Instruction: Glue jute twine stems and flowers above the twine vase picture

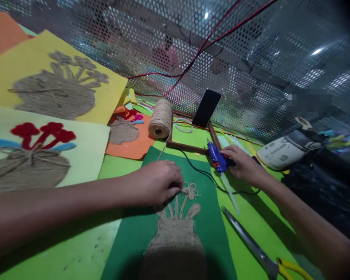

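A dark green sheet [216, 233] bears a twine vase [175, 237] with twine stems, leaves and a looped flower [190, 190]. Over the upper part of the sheet, my left hand [160, 182] is closed beside that flower; what its fingers hold is hidden. A strand runs from the twine spool [160, 118] down behind this hand. To the right, my right hand [240, 163] grips the handle of a blue glue gun [216, 156], its nozzle pointing up and away. A clear glue stick [230, 194] extends from the gun's rear.
Scissors [251, 241] with yellow handles lie at the lower right. Behind are a wooden frame [186, 147], a leaning phone [207, 108] and a perforated metal screen [236, 70]. Finished pictures [89, 155] cover the left; a white bottle [282, 151] lies right, near black plastic [315, 190].
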Demonstrator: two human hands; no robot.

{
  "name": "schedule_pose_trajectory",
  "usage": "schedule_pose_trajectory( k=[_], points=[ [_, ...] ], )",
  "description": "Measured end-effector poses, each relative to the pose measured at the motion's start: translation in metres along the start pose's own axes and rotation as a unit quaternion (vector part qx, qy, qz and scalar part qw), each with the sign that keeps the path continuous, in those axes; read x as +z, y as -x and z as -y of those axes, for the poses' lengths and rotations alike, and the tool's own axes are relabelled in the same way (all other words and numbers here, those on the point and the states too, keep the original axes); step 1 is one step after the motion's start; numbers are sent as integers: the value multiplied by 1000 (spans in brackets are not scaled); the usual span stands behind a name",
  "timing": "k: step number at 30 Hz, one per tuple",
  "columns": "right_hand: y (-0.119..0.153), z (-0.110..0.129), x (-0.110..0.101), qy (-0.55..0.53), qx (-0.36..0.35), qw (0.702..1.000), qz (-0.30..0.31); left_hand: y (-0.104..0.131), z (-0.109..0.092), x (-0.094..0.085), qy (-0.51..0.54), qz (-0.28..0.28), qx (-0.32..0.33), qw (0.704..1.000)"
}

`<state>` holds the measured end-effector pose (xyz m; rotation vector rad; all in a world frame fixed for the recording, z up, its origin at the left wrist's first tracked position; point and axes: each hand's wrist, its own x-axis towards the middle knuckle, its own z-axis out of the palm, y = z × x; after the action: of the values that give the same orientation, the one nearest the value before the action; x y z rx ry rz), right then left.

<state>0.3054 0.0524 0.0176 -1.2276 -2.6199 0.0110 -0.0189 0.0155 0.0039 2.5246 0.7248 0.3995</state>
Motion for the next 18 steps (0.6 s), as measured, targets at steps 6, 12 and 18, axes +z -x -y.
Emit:
schedule_pose_trajectory(
  k=[6,12,18],
  points=[
    [8,36,-13,61,2,997,-56,-2,-3,-4,-9,5,3,1000],
    [6,120,-8,-59,-60,996,31,0,-2,-3,-22,-10,21,999],
    [12,131,7,-62,-93,990,86,1,1,1,-45,-22,39,998]
  ],
)
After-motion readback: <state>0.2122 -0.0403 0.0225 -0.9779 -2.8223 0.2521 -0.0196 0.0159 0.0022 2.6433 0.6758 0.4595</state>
